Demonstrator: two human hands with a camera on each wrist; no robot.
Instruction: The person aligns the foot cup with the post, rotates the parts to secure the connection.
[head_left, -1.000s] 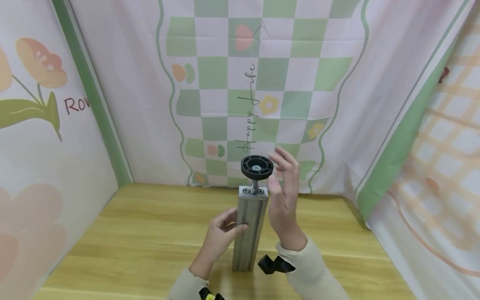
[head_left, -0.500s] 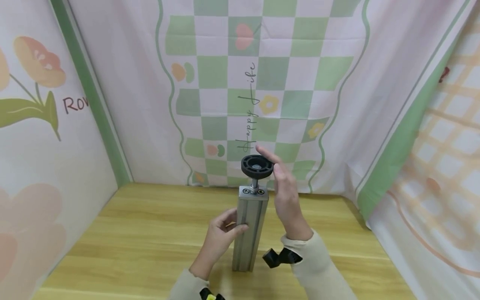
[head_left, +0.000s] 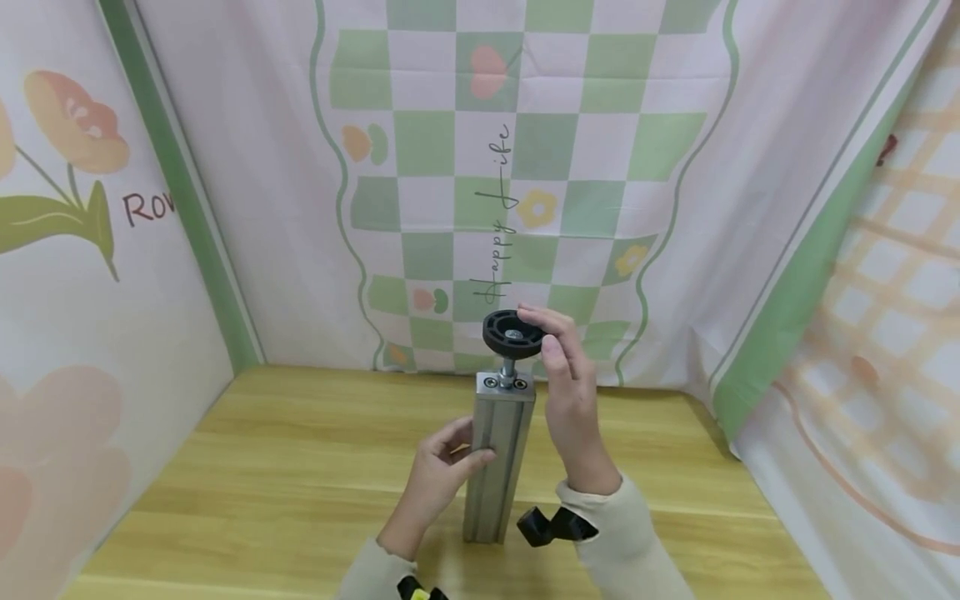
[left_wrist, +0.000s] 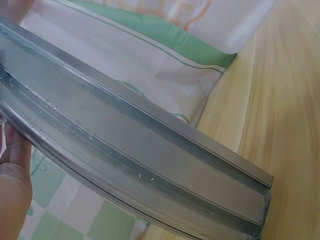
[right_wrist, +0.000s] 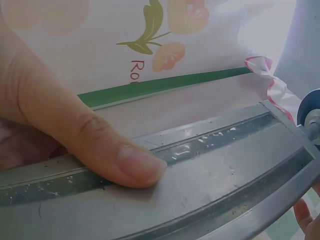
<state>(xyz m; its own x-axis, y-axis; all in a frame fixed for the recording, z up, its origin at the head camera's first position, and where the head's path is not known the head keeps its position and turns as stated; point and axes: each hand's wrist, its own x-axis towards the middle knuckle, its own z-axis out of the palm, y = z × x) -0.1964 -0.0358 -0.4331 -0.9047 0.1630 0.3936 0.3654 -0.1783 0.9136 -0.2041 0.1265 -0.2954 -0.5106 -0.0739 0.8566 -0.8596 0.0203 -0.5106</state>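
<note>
A grooved aluminium profile (head_left: 498,467) stands upright on the wooden table, its lower end on the boards. My left hand (head_left: 442,471) grips its middle from the left, thumb across the front groove; the right wrist view shows this thumb (right_wrist: 135,165) on the metal close up. On top, a bare threaded stem carries a round black levelling foot (head_left: 495,337) above the screwed end plate (head_left: 487,390). My right hand (head_left: 573,400) holds the right side of the foot's rim, forefinger bent over the far edge and thumb at the near edge. Metal shavings lie in the profile's grooves.
Yellowish wooden table (head_left: 300,450) surrounds the profile. A checked green-and-white curtain (head_left: 487,150) hangs behind it, with printed cloth (head_left: 75,333) on the left and more cloth (head_left: 900,375) on the right. Black camera mounts (head_left: 555,527) sit on both wrists.
My right hand's fingers first stood raised off the rim, then reached behind the foot, and now bend over its right edge. The left hand and profile stay in place.
</note>
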